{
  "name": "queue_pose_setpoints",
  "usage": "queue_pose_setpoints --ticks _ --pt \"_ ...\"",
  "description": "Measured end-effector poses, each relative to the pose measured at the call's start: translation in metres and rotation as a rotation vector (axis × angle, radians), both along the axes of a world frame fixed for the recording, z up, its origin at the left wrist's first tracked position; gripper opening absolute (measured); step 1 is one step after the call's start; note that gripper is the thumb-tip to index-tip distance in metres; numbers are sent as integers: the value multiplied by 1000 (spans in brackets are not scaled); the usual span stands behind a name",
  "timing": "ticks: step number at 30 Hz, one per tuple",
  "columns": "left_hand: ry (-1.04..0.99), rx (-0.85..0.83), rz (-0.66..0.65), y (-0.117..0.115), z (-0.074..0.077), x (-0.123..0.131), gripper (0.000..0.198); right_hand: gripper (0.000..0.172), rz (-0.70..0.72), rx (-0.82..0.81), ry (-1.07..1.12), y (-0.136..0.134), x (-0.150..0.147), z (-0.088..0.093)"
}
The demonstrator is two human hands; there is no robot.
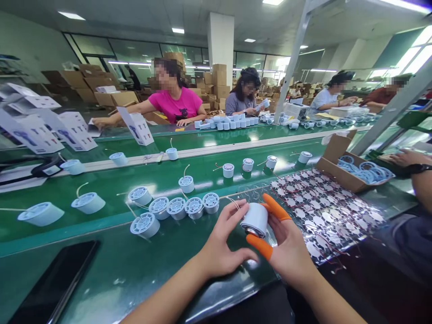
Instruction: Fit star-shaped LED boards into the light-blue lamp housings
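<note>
The left hand [224,238] and right hand [290,252], the latter wearing orange finger cots [276,207], close around a pale blue cylindrical housing [256,219], its long axis tilted and metal end [251,232] pointing down-left toward the person. Several similar housings [194,208] with thin wires stand beyond on the green conveyor belt [162,265].

A grey ceiling [135,13] carries recessed panel lights [71,16], and a square white column [221,45] rises mid-room. Long glazed windows [135,50] run along the back, brighter windows [410,56] glare at the right, a pale green wall [30,40] closes the left, and cardboard cartons [219,76] stand stacked around the column.
</note>
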State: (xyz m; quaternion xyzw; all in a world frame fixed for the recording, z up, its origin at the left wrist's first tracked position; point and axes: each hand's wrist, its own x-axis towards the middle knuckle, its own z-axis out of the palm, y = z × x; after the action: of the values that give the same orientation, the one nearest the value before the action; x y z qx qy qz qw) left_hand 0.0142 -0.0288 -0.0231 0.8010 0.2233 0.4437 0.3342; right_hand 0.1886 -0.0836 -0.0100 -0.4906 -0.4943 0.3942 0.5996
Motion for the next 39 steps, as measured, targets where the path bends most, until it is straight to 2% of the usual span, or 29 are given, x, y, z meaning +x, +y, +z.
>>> queue_pose_setpoints --ticks 1,3,6,9,11,14,16,17,19,21,22,24,26,29,31,34,36,39 --pt "-23 -74 -62 0 2 0 89 85 -8 17 -41 -2 1 1" --pt "-86 -208 -116 -2 4 0 86 84 3 38 -120 -6 4 1" --pt "-157 -308 -105 -2 3 2 77 80 20 34 -200 -9 7 0" --pt "-122 -341 -101 -1 5 1 76 82 23 -3 -162 -7 5 0" --pt "-16 -286 -98 -1 10 0 73 86 14 -46 -51 -4 1 2" --pt "229 -50 -9 -7 18 0 76 96 66 -134 153 4 -4 6" --pt "355 114 82 -6 22 3 72 91 141 -164 135 7 2 8" --pt "403 163 115 -3 24 4 67 83 148 -158 39 7 11 10" --pt "506 176 150 17 30 8 57 59 72 -135 -302 3 36 11" --pt "631 108 169 54 38 11 52 36 -53 -149 -704 -5 70 9" --pt "700 66 176 78 43 12 54 30 -73 -198 -857 -10 86 6" --pt "863 11 233 130 50 9 60 39 15 -340 -1043 -17 110 -1" --pt "1039 -62 341 176 55 2 63 48 92 -440 -1155 -22 119 -6" --pt "1177 -125 439 216 55 -15 63 44 120 -537 -1280 -24 108 -6" --pt "1232 -140 466 224 51 -27 64 37 122 -578 -1340 -23 97 -1" --pt "1282 -138 494 221 49 -46 75 28 105 -591 -1379 -21 91 2" --pt "1316 -141 533 215 54 -58 78 18 66 -562 -1366 -20 94 1" --pt "1331 -113 607 197 72 -67 65 10 19 -508 -1221 -15 103 0"
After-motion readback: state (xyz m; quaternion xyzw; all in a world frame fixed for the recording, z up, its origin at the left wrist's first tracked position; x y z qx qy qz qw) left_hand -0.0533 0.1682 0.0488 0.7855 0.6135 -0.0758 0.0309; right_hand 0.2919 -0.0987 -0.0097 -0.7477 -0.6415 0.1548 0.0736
